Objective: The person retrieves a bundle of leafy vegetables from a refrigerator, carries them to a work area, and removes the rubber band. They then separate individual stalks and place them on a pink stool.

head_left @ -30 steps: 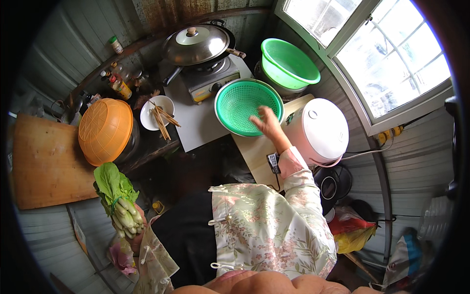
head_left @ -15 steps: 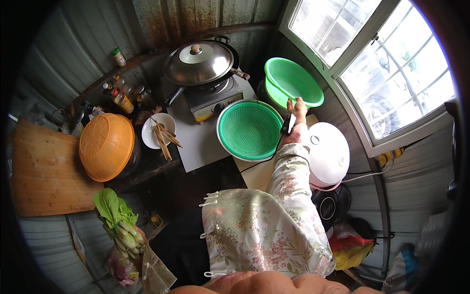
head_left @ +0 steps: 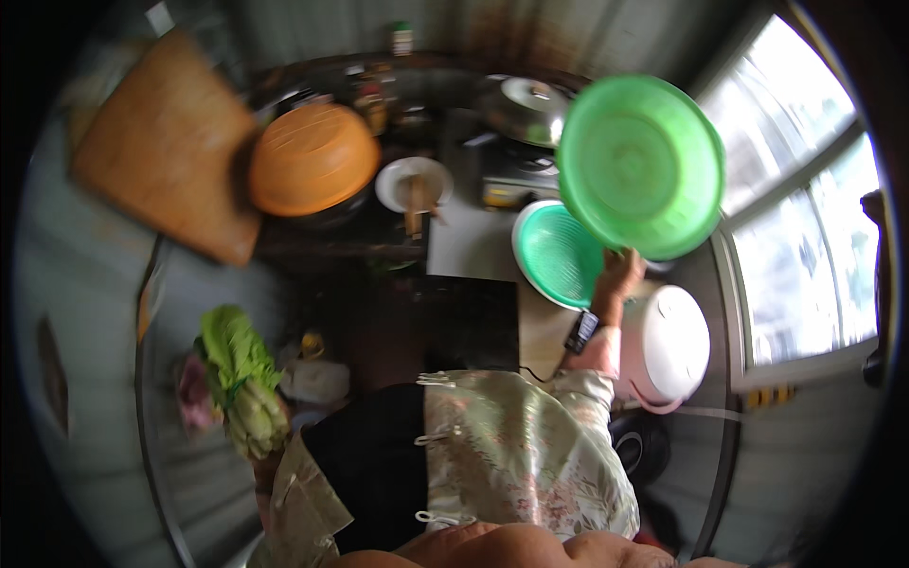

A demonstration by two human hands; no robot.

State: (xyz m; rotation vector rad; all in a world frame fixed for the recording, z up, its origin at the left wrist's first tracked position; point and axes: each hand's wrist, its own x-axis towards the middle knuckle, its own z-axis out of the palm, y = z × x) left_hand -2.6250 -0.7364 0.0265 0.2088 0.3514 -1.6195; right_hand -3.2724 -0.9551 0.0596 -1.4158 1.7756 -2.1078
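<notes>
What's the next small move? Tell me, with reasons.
Probably draw the green basin slowly nearer with the right hand: that hand grips its near edge, and in this view the basin overlaps the green colander, so it might knock it. The left hand is occupied with leafy greens, so it likely can't help.

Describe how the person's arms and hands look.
The right sleeve is pale and shiny with a floral print; the left sleeve is pale too. The right hand wears no glove; a small dark device sits at its wrist, a thin dark cable nearby. The left hand is mostly hidden.
</notes>
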